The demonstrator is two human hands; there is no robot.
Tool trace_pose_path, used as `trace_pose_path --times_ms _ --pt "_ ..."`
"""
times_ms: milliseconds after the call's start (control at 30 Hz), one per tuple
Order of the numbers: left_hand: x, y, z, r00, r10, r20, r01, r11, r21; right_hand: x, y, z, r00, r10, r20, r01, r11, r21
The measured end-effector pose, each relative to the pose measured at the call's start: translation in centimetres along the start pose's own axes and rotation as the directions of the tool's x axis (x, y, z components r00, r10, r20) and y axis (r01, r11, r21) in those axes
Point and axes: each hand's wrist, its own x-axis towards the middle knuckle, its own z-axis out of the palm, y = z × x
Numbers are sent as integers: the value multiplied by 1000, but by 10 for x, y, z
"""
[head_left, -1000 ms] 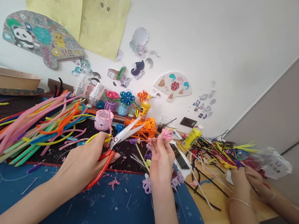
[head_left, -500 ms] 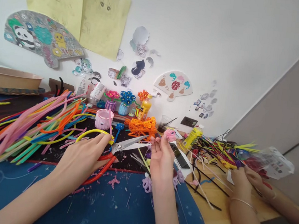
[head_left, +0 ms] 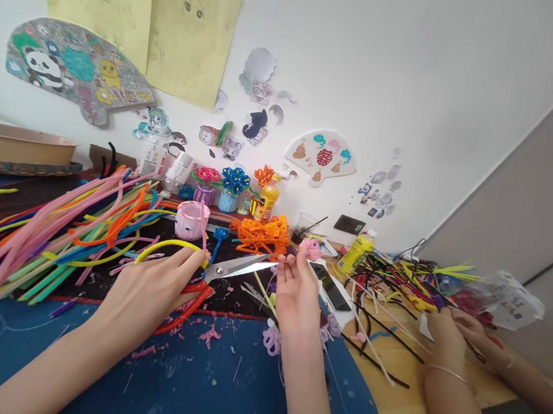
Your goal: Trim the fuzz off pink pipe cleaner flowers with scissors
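My left hand grips scissors with one yellow and one red handle loop. Their blades point right, only slightly apart, and the tips reach the fingers of my right hand. A pink fuzzy flower made of pipe cleaner is held in that hand, at the thumb tip. Whether the blades touch its stem I cannot tell. Beside my left fingers a thin pink pipe cleaner stands up. Just behind is a pink pot, with a small blue flower to its right.
Loose coloured pipe cleaners cover the left side. Orange flowers, a juice bottle and finished flower pots line the wall. Pink scraps lie on the blue mat. A phone and another person's hands are at right.
The scissor blades have closed partway near my right fingers. My right hand, with the pink flower, has shifted slightly left.
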Motion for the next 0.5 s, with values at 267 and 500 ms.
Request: trace_pose_path --times_ms 267,500 --pt "-3 0 -1 1000 4 -15 -4 1000 -12 0 0 0 1000 16 -22 -16 1000 1" --pt "-1 1 -8 996 -23 84 26 999 -39 0 0 1 1000 16 -21 -16 1000 -7"
